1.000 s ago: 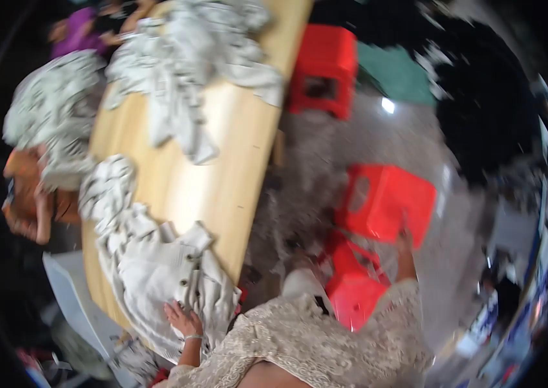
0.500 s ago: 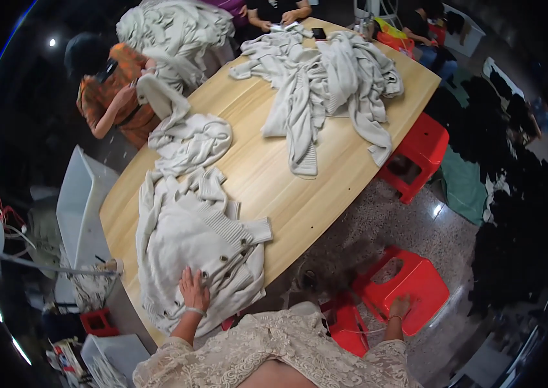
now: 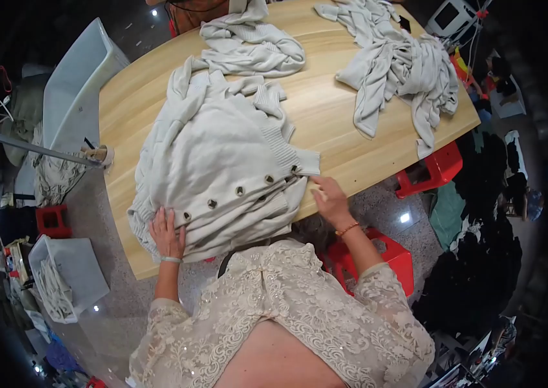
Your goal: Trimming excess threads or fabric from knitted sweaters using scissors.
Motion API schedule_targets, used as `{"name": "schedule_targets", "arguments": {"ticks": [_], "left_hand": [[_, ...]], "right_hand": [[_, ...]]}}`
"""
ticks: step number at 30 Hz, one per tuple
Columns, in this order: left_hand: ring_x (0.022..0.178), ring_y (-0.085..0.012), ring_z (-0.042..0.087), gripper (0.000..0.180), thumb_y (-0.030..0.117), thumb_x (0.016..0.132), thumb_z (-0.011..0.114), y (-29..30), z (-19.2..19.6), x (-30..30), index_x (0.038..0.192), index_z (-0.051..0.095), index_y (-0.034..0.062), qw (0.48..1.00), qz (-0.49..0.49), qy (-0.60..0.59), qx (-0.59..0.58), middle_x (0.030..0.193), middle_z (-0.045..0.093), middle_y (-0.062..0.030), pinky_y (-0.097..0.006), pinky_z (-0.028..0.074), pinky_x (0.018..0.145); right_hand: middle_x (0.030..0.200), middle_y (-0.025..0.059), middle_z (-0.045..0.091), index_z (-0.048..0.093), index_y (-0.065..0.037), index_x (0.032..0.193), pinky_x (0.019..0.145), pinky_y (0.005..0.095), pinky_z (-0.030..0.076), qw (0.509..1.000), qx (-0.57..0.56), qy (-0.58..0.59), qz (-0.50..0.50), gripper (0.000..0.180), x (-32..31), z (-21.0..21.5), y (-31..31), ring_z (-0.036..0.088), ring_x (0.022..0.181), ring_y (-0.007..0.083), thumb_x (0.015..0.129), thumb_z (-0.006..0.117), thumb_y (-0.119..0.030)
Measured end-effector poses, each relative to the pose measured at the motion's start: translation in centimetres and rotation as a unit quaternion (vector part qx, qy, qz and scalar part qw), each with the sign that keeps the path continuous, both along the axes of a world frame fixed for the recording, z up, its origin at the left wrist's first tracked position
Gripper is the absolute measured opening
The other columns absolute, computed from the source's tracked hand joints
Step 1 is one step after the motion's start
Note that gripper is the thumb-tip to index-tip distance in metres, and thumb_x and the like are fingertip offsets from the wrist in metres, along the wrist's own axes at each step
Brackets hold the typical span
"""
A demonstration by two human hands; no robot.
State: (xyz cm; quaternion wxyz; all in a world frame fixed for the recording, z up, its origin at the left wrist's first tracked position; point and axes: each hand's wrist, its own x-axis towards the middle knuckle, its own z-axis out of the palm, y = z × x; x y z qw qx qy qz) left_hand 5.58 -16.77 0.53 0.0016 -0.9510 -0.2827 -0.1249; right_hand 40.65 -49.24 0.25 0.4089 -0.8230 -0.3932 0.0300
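A light grey knit cardigan [image 3: 222, 142] with a row of dark buttons lies spread on the wooden table in front of me. My left hand [image 3: 168, 237] rests flat on its lower left part, fingers stretched out, beside the end button. At the table's near edge, my right hand [image 3: 333, 202] is beside the end of the cardigan's ribbed band [image 3: 306, 163]. Its fingers are loosely bent, thumb apart, and nothing shows between them. More grey knitwear [image 3: 254, 50] lies just beyond the cardigan, and another heap [image 3: 397, 74] sits at the far right.
The wooden table [image 3: 332, 110] extends away from me. Red plastic stools [image 3: 393, 255] stand by its near right side, one [image 3: 439, 169] farther along. A white bin [image 3: 80, 84] is at the left, with a grey crate [image 3: 70, 278] nearer. Black fabric [image 3: 474, 271] covers floor at right.
My right hand has come from the red stool up to the table edge by the cardigan. My left hand stays on the cardigan. The view has shifted, with the cardigan now more central.
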Motion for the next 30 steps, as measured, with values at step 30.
{"name": "schedule_targets", "arguments": {"ticks": [30], "left_hand": [[0.100, -0.0253, 0.066, 0.035, -0.007, 0.080, 0.053, 13.8, 9.2, 3.6, 0.112, 0.064, 0.0042, 0.939, 0.064, -0.240, -0.239, 0.106, 0.068, -0.0129, -0.032, 0.049, 0.088]], "right_hand": [[0.097, 0.0147, 0.066, 0.064, -0.006, 0.103, 0.077, 0.0434, 0.051, 0.982, -0.171, -0.012, 0.078, 0.018, 10.4, 5.7, 14.9, 0.063, 0.088, 0.0353, 0.086, 0.060, -0.011]]}}
